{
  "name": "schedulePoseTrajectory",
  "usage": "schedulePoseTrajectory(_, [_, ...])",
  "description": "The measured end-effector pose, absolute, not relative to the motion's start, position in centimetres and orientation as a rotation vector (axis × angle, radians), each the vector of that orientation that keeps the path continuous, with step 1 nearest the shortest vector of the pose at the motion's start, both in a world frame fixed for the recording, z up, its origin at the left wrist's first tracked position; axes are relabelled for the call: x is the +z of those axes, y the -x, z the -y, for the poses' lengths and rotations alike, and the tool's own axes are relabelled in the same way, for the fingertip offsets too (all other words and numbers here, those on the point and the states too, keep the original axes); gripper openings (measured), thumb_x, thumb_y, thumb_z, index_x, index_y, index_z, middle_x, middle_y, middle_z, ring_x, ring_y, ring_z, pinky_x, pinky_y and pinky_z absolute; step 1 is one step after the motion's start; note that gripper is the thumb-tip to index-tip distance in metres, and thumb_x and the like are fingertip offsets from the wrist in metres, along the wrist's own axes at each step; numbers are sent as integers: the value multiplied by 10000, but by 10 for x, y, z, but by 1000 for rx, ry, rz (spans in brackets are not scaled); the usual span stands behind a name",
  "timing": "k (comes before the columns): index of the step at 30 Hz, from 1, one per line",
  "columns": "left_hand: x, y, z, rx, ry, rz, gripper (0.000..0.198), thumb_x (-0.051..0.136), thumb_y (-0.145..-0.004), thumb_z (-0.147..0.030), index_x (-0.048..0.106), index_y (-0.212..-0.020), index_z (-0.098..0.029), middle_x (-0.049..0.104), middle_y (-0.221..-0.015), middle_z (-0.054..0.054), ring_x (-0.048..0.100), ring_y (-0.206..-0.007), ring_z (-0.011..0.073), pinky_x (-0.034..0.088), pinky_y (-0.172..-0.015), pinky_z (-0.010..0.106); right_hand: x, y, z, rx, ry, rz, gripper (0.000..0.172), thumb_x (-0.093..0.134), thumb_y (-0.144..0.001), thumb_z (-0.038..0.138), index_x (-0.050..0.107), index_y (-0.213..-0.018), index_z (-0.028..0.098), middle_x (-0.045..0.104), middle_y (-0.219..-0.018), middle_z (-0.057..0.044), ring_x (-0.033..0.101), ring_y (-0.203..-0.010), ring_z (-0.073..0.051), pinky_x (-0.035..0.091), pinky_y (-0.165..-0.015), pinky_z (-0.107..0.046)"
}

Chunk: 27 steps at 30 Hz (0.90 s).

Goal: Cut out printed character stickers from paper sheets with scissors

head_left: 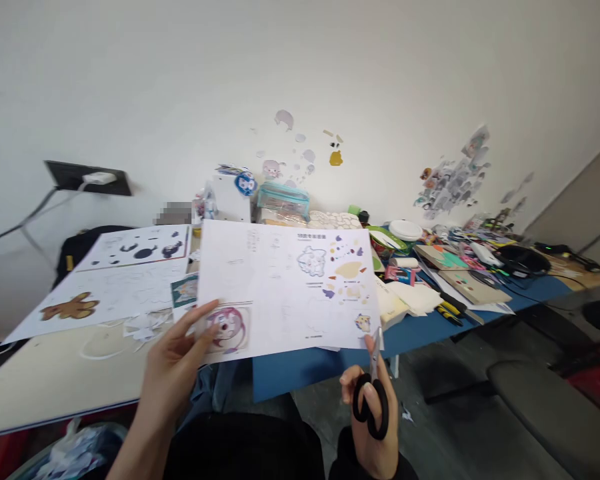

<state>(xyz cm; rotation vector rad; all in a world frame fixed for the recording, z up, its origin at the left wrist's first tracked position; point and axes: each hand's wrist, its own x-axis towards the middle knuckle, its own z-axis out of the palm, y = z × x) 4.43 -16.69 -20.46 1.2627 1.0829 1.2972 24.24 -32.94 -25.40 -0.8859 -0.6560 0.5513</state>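
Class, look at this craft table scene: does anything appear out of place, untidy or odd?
Yes. Paper cut-outs are stuck straight onto the wall, and the far right of the table is heaped with loose craft clutter. The printed sheet held by both hands looks intact.

Soft, even daylight fills the frame, brightest on the white wall across the upper half, with only faint shadows. The lower corners fall dim. Wide-angle distortion bends the edges, and a small blurred patch sits left of centre.
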Motion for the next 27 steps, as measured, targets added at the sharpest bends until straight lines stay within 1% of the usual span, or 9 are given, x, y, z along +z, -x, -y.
schedulePoseTrajectory(3, [-205,-45,168,1205,-1296,-957,538,724,-700,-381,620,-1185,-171,716,-780,21,585,-577,137,459,-510,205,-253,-244,330,550,926,553,523,579,-890,331,411,-1376,236,619,-742,-24,483,-603,-150,371,-574,-294])
schedulePoseTrajectory(8, [-203,-39,170,1091,-1312,-824,489,661,-781,-337,579,-1236,-179,715,-961,60,616,-725,158,475,-602,217,-247,-250,331,607,981,450,594,665,-826,392,438,-1352,235,626,-728,-17,505,-655,-170,353,-589,-291])
schedulePoseTrajectory(10, [-202,-36,172,1051,-1302,-779,514,655,-791,-314,540,-1280,-201,706,-1007,62,619,-752,157,477,-608,214,-245,-252,333,588,1003,477,622,682,-807,408,435,-1353,241,634,-733,-16,491,-638,-166,351,-597,-295])
schedulePoseTrajectory(13, [-201,-35,173,955,-1292,-677,563,653,-792,-298,491,-1327,-230,684,-1086,67,634,-875,193,504,-694,250,-244,-257,337,533,1055,526,623,681,-807,412,432,-1353,248,639,-740,-15,479,-624,-163,355,-608,-304])
schedulePoseTrajectory(17, [-204,-46,164,787,-1467,-707,495,611,-806,-354,547,-1285,-244,651,-1177,79,627,-992,261,516,-785,333,-249,-267,338,463,1109,582,626,676,-803,419,435,-1353,240,637,-733,-20,481,-629,-172,358,-597,-311])
schedulePoseTrajectory(19, [-207,-54,159,748,-1589,-773,450,583,-815,-371,580,-1251,-259,617,-1246,70,591,-1080,285,500,-849,371,-253,-272,336,454,1122,594,616,672,-804,406,438,-1351,246,639,-736,-24,492,-637,-176,362,-601,-318])
schedulePoseTrajectory(22, [-209,-62,155,732,-1693,-829,414,548,-831,-374,594,-1231,-277,558,-1331,46,524,-1187,279,459,-932,385,-258,-278,335,439,1147,590,583,654,-820,395,445,-1346,254,637,-738,-26,495,-625,-174,367,-606,-330])
schedulePoseTrajectory(25, [-208,-64,158,747,-1693,-801,417,534,-839,-388,588,-1238,-281,538,-1354,42,538,-1173,270,484,-898,364,-259,-280,338,422,1154,582,583,657,-816,399,452,-1342,252,630,-740,-29,497,-625,-175,374,-596,-335])
schedulePoseTrajectory(27, [-207,-64,162,769,-1660,-775,427,546,-832,-401,589,-1238,-274,557,-1333,53,585,-1102,272,519,-826,350,-257,-280,340,421,1145,570,582,657,-816,390,455,-1343,250,625,-744,-36,502,-641,-186,373,-589,-343])
